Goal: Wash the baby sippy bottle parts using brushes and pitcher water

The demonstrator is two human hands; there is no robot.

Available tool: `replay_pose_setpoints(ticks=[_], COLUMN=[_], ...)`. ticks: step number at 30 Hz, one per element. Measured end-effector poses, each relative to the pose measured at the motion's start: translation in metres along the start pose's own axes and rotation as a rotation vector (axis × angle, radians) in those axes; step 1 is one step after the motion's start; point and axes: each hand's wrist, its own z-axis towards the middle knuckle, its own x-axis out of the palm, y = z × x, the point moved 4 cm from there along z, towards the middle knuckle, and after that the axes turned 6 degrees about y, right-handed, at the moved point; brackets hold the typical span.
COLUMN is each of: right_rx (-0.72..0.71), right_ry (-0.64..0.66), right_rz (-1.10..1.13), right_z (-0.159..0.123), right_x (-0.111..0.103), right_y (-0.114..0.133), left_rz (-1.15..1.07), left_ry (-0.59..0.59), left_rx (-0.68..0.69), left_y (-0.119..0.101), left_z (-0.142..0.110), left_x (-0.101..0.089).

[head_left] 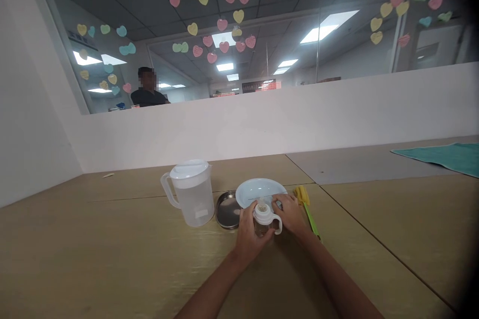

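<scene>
My left hand (250, 234) is closed around a small baby bottle (264, 217) with a white collar, a side handle and a pale teat on top. The bottle stands upright in front of a white bowl (258, 187). Just behind the bottle's handle, my right hand (290, 212) has its fingers curled together over the bowl's near right edge. Something clear shows faintly by those fingertips, but I cannot make it out. Right of that hand lies a bottle brush (309, 214) with a yellow sponge head and green handle.
A lidded plastic pitcher (192, 194) stands on the left, beside a round steel dish (226, 212) partly under the bowl. A teal cloth (445, 154) lies at the far right of the wooden table (123, 249). Behind a glass window, a person (147, 94) is visible.
</scene>
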Motion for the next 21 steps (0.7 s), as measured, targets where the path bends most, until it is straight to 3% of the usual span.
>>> replay_pose_setpoints(ticks=[4,8,12,19,21], right_rx=[-0.101,-0.25,-0.175,-0.294,-0.293], right_ry=[-0.025,-0.009,0.0,0.203,0.206], right_rz=[0.065,0.094,0.153,0.393,0.461], right_z=[-0.005,-0.013,-0.017,-0.016,-0.014], right_x=[-0.011,-0.007,-0.004,-0.01,-0.009], right_y=[0.024,0.051,0.052,0.053,0.047], left_rz=[-0.075,-0.154,-0.253,-0.348,-0.369], left_ry=[-0.001,-0.012,0.021,0.071,0.085], left_rx=[-0.046,-0.108,-0.157,-0.162,-0.165], left_y=[0.002,0.004,0.004,0.006,0.006], left_z=[0.0,0.002,0.004,0.007,0.007], left_x=[0.001,0.001,0.0,-0.004,-0.006])
